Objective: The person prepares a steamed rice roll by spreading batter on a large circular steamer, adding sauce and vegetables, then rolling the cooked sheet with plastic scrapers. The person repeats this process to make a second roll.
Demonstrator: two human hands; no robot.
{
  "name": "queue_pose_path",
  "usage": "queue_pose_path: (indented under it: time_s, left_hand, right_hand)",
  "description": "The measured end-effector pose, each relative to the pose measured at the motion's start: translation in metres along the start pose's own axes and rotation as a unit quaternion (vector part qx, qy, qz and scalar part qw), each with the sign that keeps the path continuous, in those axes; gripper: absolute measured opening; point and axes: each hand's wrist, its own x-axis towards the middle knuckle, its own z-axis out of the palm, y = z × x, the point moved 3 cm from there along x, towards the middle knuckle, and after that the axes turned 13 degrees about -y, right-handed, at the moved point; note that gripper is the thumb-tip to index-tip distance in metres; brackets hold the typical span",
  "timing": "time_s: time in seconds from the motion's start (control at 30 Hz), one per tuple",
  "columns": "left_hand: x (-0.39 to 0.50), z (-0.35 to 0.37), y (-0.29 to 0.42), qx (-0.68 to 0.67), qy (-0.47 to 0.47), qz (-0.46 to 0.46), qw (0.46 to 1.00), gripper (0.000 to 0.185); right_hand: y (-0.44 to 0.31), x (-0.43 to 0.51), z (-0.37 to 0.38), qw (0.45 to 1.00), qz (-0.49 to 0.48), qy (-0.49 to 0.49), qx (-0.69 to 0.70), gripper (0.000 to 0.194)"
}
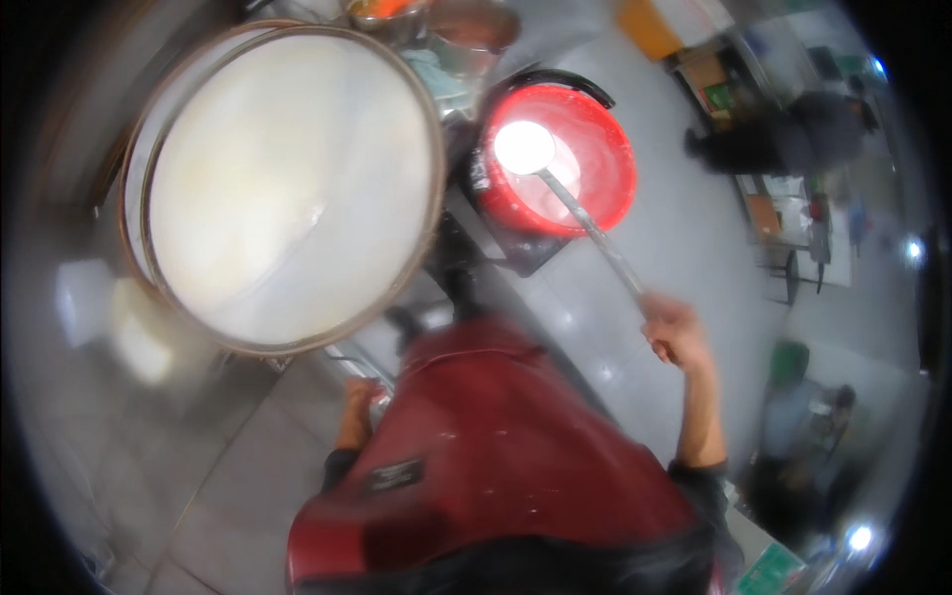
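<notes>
My right hand [673,331] grips the long metal handle of a ladle [587,223]. The ladle's round bowl shows bright white, over the mouth of a red plastic bucket [625,160]. Inside the bucket lies a pale liquid, and white smears coat its inner wall. Low on the left, my left hand [362,390] is by a shiny metal bar [361,364] below a large round disc; blur hides whether its fingers close on the bar. That disc [290,193] has a pale, smooth face and a brownish rim, with a second rim [137,178] showing behind it.
A metal bowl [387,18] with orange contents and a bluish cloth [435,74] are beyond the disc. The bucket rests on a dark stand [532,253]. A person in dark clothes [788,137] is at far right; another person [796,424] is lower right. My red apron [476,446] fills the lower middle.
</notes>
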Motion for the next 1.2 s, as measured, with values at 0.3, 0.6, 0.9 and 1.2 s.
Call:
queue_pose_path:
  time_s: [0.3,0.6,0.9,1.2]
  left_hand:
    - [0.013,-0.012,0.031,0.271,0.039,0.172,0.946,0.014]
    - [0.021,-0.013,0.108,0.252,0.078,0.253,0.931,0.017]
    - [-0.076,0.009,0.061,0.465,0.099,-0.029,0.879,0.030]
    - [-0.089,0.046,0.147,-0.020,0.048,0.072,0.996,0.026]
  right_hand:
    - [-0.106,-0.002,0.105,0.968,-0.095,-0.118,-0.202,0.046]
    - [-0.235,0.128,0.254,0.677,-0.454,0.086,-0.573,0.038]
    - [-0.091,0.085,0.054,0.976,-0.171,-0.132,0.004,0.056]
    - [0.065,0.183,-0.062,0.897,-0.134,0.051,-0.417,0.031]
